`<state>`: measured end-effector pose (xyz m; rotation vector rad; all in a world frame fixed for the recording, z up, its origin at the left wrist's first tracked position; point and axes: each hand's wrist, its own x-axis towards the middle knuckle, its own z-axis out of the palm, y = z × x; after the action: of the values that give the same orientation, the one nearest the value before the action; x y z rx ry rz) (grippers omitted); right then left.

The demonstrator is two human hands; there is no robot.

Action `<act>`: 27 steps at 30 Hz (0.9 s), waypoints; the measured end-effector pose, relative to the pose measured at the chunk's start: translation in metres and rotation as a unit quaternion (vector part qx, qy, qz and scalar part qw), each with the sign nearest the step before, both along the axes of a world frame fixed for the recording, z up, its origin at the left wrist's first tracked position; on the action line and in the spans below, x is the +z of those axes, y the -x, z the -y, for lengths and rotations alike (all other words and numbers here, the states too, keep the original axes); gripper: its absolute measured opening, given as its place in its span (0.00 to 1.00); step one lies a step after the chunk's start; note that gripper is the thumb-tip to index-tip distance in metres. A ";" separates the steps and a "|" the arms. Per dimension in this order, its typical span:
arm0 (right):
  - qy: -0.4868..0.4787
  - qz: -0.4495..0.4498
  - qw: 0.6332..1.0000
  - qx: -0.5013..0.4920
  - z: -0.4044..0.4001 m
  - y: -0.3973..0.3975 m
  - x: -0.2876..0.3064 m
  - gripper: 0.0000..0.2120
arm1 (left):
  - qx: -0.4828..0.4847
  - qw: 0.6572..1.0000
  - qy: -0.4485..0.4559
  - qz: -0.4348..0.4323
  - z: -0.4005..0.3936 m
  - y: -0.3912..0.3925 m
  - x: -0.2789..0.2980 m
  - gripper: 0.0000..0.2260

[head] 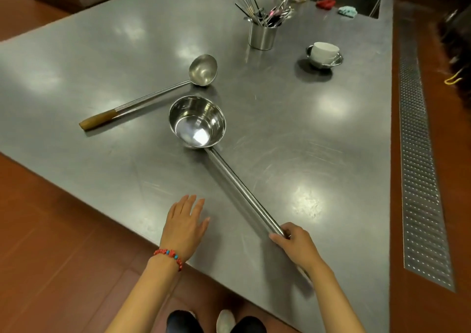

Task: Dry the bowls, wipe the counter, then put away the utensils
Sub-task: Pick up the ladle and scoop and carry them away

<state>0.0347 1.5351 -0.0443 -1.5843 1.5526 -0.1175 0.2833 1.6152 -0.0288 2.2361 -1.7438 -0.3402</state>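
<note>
Gripping the far end of the long tubular handle, the right hand (297, 243) has its fingers (277, 239) clamped on the large stainless-steel dipper with the deep round bowl (197, 122), which lies at the frame's centre on the grey steel desk (102, 52). The left hand (184, 224) rests flat just left of the handle, fingers straight and slightly apart. Up and left lies a steel ladle with a brown wooden grip (163, 93). Toward the upper right stand a steel canister of utensils (262, 35) and a white cup nested in a small steel bowl (324, 54). Drying and wiping look finished, judging by the bare, streak-free steel; putting utensils away appears barely begun. No brand or writing is readable.
</note>
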 end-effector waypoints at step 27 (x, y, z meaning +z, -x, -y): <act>-0.126 0.316 0.876 -0.342 -0.013 -0.302 0.028 0.13 | 0.029 0.999 0.021 -0.023 0.087 -0.288 0.000 0.22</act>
<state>0.3372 1.5486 -0.0160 -0.6246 1.4364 -0.7185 0.5715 1.5280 -0.0286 2.2263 -1.6436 -0.3358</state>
